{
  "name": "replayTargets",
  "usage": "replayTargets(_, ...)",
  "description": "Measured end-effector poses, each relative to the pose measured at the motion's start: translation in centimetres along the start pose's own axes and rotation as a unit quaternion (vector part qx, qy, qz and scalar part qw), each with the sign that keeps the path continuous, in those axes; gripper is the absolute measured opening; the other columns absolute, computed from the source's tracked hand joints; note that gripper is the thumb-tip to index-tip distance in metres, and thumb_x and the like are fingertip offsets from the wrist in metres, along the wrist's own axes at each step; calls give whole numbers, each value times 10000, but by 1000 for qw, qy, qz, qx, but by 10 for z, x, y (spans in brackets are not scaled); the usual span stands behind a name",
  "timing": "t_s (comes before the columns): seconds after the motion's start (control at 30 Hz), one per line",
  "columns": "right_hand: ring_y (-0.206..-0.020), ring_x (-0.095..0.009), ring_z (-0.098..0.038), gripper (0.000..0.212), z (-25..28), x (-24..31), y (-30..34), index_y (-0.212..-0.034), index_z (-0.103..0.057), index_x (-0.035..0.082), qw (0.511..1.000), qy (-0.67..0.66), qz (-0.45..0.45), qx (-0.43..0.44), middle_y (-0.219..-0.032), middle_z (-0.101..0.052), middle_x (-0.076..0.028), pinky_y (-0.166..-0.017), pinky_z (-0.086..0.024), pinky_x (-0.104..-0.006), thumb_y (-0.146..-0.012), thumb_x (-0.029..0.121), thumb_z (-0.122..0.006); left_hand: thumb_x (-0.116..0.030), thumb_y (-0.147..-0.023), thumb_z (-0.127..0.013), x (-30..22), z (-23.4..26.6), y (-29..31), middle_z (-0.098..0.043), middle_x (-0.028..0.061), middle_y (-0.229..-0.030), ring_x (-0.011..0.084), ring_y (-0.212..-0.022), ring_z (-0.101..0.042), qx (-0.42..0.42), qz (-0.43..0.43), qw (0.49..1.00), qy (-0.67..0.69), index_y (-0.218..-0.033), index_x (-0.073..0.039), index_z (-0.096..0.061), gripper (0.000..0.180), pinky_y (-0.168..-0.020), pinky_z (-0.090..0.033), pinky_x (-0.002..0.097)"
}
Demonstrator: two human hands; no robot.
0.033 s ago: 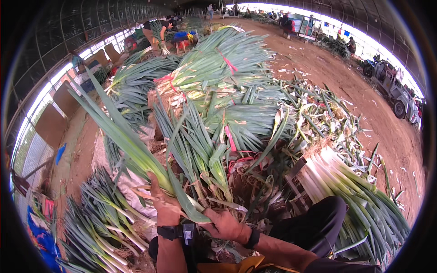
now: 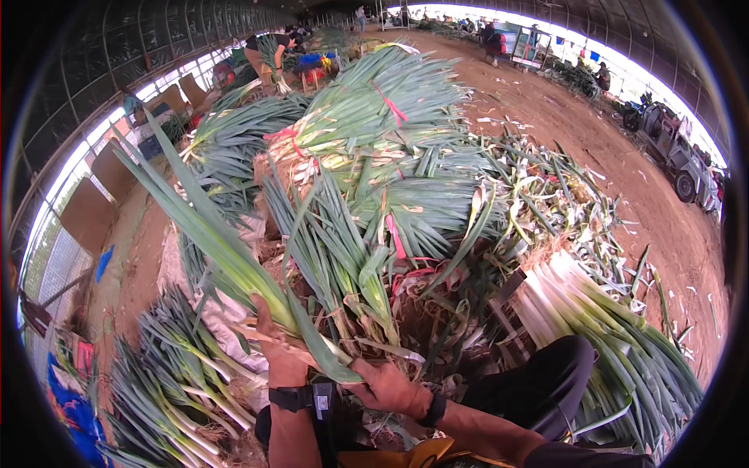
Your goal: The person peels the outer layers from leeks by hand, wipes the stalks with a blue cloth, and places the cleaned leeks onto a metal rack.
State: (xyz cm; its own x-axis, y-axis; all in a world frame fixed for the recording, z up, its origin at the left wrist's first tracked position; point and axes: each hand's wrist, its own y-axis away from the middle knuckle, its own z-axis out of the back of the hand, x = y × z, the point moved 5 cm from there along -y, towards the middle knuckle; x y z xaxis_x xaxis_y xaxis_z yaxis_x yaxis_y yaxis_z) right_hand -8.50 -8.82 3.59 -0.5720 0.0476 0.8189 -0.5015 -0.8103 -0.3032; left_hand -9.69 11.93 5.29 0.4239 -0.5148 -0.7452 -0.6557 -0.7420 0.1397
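Note:
My left hand is closed round the lower stalk of a large green onion, whose long leaves slant up to the far left. Beside it, my right hand has its fingers closed on the end of a bent green onion leaf; the exact grip is partly hidden. Just beyond both hands stands a loose bunch of green onions, roots toward me. To the right lies a stack of green onions with clean white stalks. Rooted green onions lie at my left.
Bundles tied with red tape are heaped ahead. A mound of stripped leaves lies to their right, beside the dirt floor. Farther off, another person bends over green onions. A small vehicle stands at the far right.

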Motion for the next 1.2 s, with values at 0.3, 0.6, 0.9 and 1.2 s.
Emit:
replayTargets(0.3,-696,-345,-673,303,-72,-183,160,-1130,-571,136,905,236,-213,283,-799,-674,-132,-588,-528,-480,-868,288,-575,-512,-951,-535,-73,-16,0,-604,65,-816,150,-677,-554,-24,-160,986,-43,-995,-59,-585,458,-617,-456,270)
replayTargets(0.6,-902,-325,-673,397,-20,-273,174,-994,-669,0,885,139,-297,329,-1004,-691,-182,-771,-528,-453,-878,363,-558,-508,-979,-479,-92,-5,10,-598,83,-795,168,-703,-553,-82,-215,971,-68,-978,-29,-580,490,-665,-460,283)
replayTargets(0.9,-1181,-258,-531,751,463,-159,82,-1426,-347,-25,793,-7,-71,-605,-1327,-509,-193,-992,-427,-365,-876,340,-706,-477,-970,-518,-67,-16,10,-640,101,-827,158,-656,-584,-54,-172,981,-73,-1029,-26,-597,462,-625,-489,279)
replayTargets(1.2,-968,-201,-611,546,176,-40,36,-1218,-556,18,948,-46,-161,-270,-1034,-644,-96,-854,-489,-308,-755,155,-809,-442,-925,-611,-11,-33,-8,-636,117,-1013,223,-892,-611,7,-86,996,-9,-1263,-50,-514,526,-834,-511,377)
